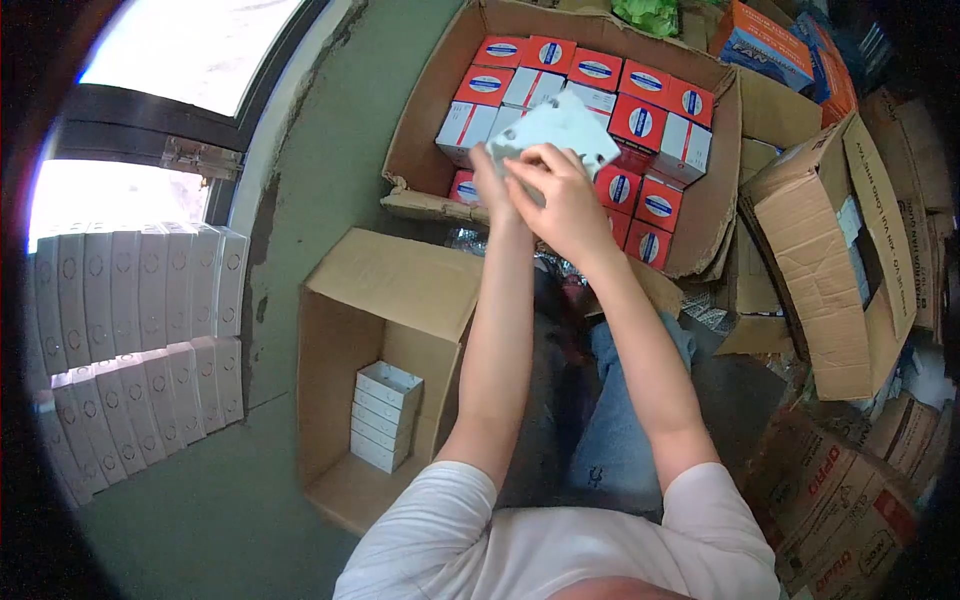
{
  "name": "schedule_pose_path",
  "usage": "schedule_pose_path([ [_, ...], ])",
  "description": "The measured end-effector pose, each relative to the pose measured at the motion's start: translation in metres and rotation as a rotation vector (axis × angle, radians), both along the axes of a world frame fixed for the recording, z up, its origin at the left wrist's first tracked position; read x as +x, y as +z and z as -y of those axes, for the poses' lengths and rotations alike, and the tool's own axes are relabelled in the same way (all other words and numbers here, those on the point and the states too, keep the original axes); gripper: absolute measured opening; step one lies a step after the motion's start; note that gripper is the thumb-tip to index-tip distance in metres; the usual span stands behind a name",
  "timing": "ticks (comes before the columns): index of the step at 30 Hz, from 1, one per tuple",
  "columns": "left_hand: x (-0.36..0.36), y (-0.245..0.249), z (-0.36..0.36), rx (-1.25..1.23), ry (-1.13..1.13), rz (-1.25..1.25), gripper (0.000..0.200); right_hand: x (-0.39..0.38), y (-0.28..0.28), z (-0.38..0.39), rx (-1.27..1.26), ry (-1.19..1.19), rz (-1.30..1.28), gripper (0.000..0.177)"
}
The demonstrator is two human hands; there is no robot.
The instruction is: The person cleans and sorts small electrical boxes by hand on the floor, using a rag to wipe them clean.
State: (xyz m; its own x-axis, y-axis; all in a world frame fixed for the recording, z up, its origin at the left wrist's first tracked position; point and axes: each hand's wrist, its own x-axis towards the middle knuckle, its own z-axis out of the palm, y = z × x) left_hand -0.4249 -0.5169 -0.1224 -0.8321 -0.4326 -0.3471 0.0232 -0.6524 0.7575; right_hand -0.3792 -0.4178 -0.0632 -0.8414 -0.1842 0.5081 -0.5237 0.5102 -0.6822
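A flat white plastic box piece (562,130) with small dark holes near its corners is held up over a large open carton. My left hand (492,180) grips its left edge, the fingers seen edge-on and partly hidden. At its lower edge is my right hand (558,200), closed, with thumb and index finger bent towards each other and the other fingers against the piece. Below both hands, the carton (415,150) holds rows of red-and-white small boxes (640,120) with blue oval labels; some show white sides.
An open cardboard box (335,400) at lower left contains a stack of white plastic boxes (383,425). Two rows of similar white boxes (150,290) stand by the door frame at far left. More cartons (830,270) crowd the right side, with orange-and-blue boxes (765,45) behind.
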Motion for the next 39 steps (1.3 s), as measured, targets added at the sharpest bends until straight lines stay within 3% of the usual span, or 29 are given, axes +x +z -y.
schedule_pose_path([
  [1, -0.002, -0.004, 0.005, 0.143, 0.011, -0.057, 0.040, 0.001, 0.001, -0.003, 0.020, 0.014, 0.024, 0.019],
  [3, -0.001, 0.006, 0.014, 0.196, -0.028, -0.072, 0.041, -0.004, -0.005, -0.011, 0.111, -0.057, -0.009, 0.020],
  [5, 0.001, 0.018, 0.008, 0.176, -0.006, -0.032, 0.047, -0.012, -0.009, -0.017, 0.093, -0.198, -0.029, 0.021],
  [9, 0.004, 0.036, -0.014, 0.145, 0.036, 0.031, 0.048, -0.003, -0.004, -0.014, 0.175, -0.190, -0.076, 0.029],
  [11, 0.002, 0.020, -0.006, 0.147, 0.058, 0.055, 0.049, 0.008, -0.006, -0.002, 0.130, -0.057, -0.047, 0.035],
  [13, 0.002, 0.009, 0.001, 0.255, 0.007, -0.091, 0.050, 0.012, -0.007, 0.000, 0.145, 0.025, -0.002, 0.037],
  [16, 0.002, 0.015, 0.001, 0.356, -0.022, -0.207, 0.048, -0.001, -0.006, -0.006, 0.151, -0.227, -0.051, 0.037],
  [19, 0.008, 0.037, -0.015, 0.158, 0.081, -0.015, 0.047, -0.011, -0.010, 0.001, 0.071, -0.364, -0.104, 0.036],
  [23, 0.008, 0.014, -0.006, 0.065, 0.067, 0.198, 0.042, -0.005, -0.012, 0.009, -0.038, -0.004, -0.039, 0.028],
  [24, 0.010, 0.013, -0.006, 0.198, 0.099, 0.113, 0.042, -0.007, -0.013, 0.005, -0.018, 0.043, -0.067, 0.027],
  [27, 0.009, 0.033, -0.009, 0.195, -0.013, -0.057, 0.048, -0.015, -0.013, -0.011, 0.062, -0.130, -0.082, 0.028],
  [28, 0.013, 0.046, -0.014, 0.176, 0.004, 0.013, 0.047, -0.021, -0.015, -0.018, 0.111, -0.219, -0.161, 0.030],
  [31, 0.014, 0.049, -0.026, -0.100, -0.025, 0.149, 0.043, -0.028, -0.026, -0.024, 0.021, -0.288, -0.138, 0.034],
  [34, 0.015, 0.048, -0.027, -0.156, 0.038, 0.102, 0.042, -0.018, -0.015, -0.020, 0.077, -0.094, -0.140, 0.036],
  [37, 0.015, 0.050, -0.019, -0.256, 0.048, 0.066, 0.041, -0.022, -0.020, -0.025, 0.055, -0.064, 0.020, 0.038],
  [39, 0.016, 0.051, -0.017, -0.315, 0.032, 0.019, 0.042, -0.028, -0.022, -0.031, 0.014, -0.196, 0.013, 0.039],
])
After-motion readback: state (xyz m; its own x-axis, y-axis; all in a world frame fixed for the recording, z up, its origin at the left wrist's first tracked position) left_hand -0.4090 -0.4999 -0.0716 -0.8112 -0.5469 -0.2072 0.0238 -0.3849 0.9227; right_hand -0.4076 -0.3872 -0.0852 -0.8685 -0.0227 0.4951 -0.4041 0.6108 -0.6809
